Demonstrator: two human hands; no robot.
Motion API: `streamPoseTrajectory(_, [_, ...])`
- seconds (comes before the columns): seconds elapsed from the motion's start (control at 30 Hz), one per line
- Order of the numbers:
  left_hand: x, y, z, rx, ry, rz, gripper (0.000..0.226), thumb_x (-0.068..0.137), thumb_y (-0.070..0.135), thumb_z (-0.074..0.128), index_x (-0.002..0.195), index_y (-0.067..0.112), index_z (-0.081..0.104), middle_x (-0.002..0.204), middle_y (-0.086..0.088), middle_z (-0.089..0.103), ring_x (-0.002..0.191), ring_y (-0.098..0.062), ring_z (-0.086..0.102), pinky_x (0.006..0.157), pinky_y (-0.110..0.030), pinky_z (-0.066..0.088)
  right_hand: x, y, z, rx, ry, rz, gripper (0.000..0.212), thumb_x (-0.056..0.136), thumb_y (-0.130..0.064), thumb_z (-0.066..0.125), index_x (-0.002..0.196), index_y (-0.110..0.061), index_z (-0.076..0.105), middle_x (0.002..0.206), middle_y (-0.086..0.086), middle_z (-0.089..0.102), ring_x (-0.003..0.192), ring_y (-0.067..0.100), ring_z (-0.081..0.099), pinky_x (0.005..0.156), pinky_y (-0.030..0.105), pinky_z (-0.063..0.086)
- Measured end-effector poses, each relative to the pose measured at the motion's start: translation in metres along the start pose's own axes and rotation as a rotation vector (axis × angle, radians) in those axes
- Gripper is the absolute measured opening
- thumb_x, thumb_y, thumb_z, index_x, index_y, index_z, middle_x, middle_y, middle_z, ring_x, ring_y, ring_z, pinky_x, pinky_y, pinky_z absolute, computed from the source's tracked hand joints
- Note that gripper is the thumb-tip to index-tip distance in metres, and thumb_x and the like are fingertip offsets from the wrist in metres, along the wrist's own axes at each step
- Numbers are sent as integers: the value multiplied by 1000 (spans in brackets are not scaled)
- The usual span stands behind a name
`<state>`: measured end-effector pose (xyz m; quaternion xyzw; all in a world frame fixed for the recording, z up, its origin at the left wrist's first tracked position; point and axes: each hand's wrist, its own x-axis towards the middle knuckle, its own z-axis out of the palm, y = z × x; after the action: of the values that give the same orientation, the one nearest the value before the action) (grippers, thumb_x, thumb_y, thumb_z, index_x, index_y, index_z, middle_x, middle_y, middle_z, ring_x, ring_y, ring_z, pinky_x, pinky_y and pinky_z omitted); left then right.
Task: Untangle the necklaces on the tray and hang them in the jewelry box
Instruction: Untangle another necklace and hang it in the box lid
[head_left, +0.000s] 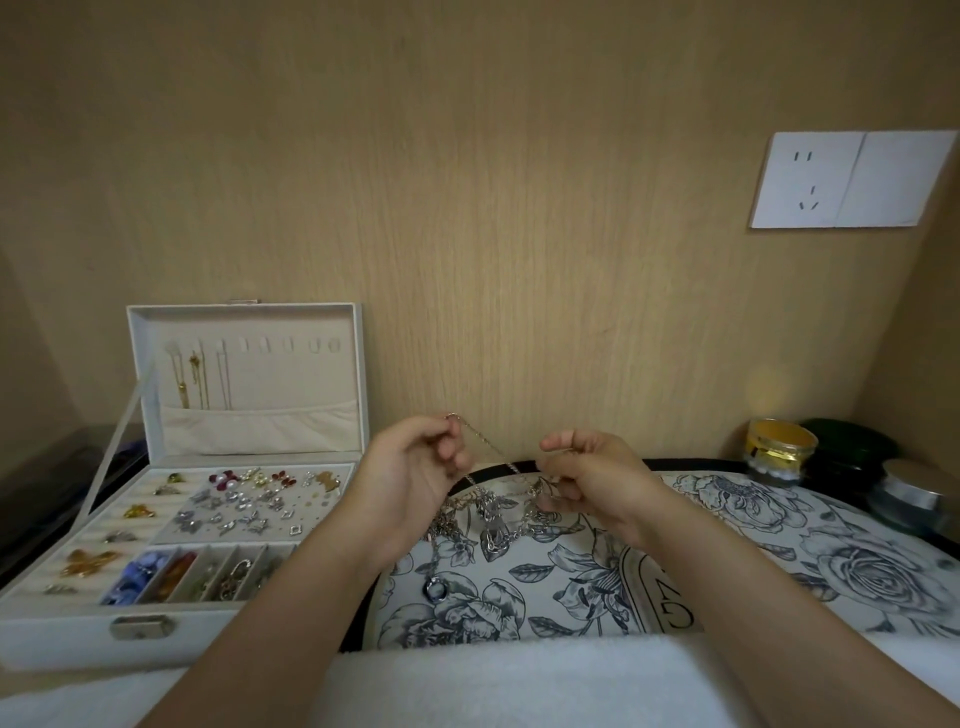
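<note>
A knot of silver necklaces (493, 512) lies on the floral tray (753, 561), with one round pendant (435, 588) trailing toward me. My left hand (415, 467) pinches one end of a silver chain (491, 448) above the tray. My right hand (592, 475) pinches the same chain lower down, so it runs taut between the two hands. The white jewelry box (156, 519) stands open at the left. A few gold necklaces (195, 376) hang from hooks in its lid (244, 379); the hooks to their right are bare.
The box's lower trays hold several earrings, rings and beads. A gold-banded jar (779, 449), a dark green jar (844, 452) and a silver-lidded jar (914, 493) stand at the right by the wall. A white cloth (519, 680) lies along the near edge. A wall socket (847, 179) sits upper right.
</note>
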<state>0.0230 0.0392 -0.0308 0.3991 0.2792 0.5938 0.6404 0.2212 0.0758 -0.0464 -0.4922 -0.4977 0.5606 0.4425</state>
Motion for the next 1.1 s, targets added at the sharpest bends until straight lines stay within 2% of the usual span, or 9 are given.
streamPoseTrajectory(0.23, [-4,4,-2,349,-75,-169,29,102,20,47,119,8,68,51,6,20,43,-12,31,69,-33,50,2,-3,-8,119,6,-20,20,104,-13,51,117,-12,65,70,2,67,42,11,36,63,37,59])
streamPoseTrajectory(0.4, [-3,3,1,164,-73,-173,16,89,13,49,79,5,58,65,-3,44,58,-15,45,62,-33,56,7,-3,-11,399,-37,13,22,105,-10,44,118,-11,62,68,-1,55,47,10,36,61,37,59])
streamPoseTrajectory(0.5, [-5,5,-1,159,-70,-186,14,81,20,52,71,11,48,62,0,33,54,-13,32,47,-23,36,8,-4,-15,459,-62,33,25,98,-5,45,118,-9,60,63,-1,35,51,11,33,76,44,61])
streamPoseTrajectory(0.57, [-5,5,-2,302,-68,-191,17,85,24,57,75,11,55,55,5,24,47,-10,23,42,-21,21,9,-3,-17,298,-59,-16,40,90,9,43,120,-10,60,61,0,31,52,11,35,88,46,58])
streamPoseTrajectory(0.73, [-5,0,-1,640,-65,-182,21,101,23,53,106,10,70,51,7,28,45,-9,26,40,-20,23,8,2,-13,-221,20,-132,34,87,12,59,105,-14,72,61,-7,51,57,7,57,72,28,58])
streamPoseTrajectory(0.83, [-6,-2,4,589,-87,-153,20,102,13,50,99,5,68,56,1,38,50,-12,37,46,-23,38,7,6,-7,-275,-24,-130,20,90,-1,65,93,-18,76,69,-7,68,70,10,62,81,34,57])
streamPoseTrajectory(0.9, [-7,-1,7,509,-111,-125,20,100,6,49,92,2,67,64,-4,49,56,-14,46,54,-26,47,5,5,-3,-341,-65,-163,19,92,-8,66,89,-22,78,75,-10,73,77,8,64,78,26,53])
streamPoseTrajectory(0.97, [-7,1,8,457,-121,-85,22,99,4,48,88,1,67,70,-5,55,60,-14,50,58,-27,49,2,2,0,-392,-151,-185,20,91,-13,63,96,-25,79,94,-8,76,95,8,67,86,23,49])
streamPoseTrajectory(1.1, [-6,4,10,389,-92,-9,24,99,5,46,84,2,64,66,-5,48,55,-14,43,52,-25,40,-4,3,7,-155,-515,-100,30,85,-27,55,107,-14,72,117,7,73,111,23,67,99,39,51])
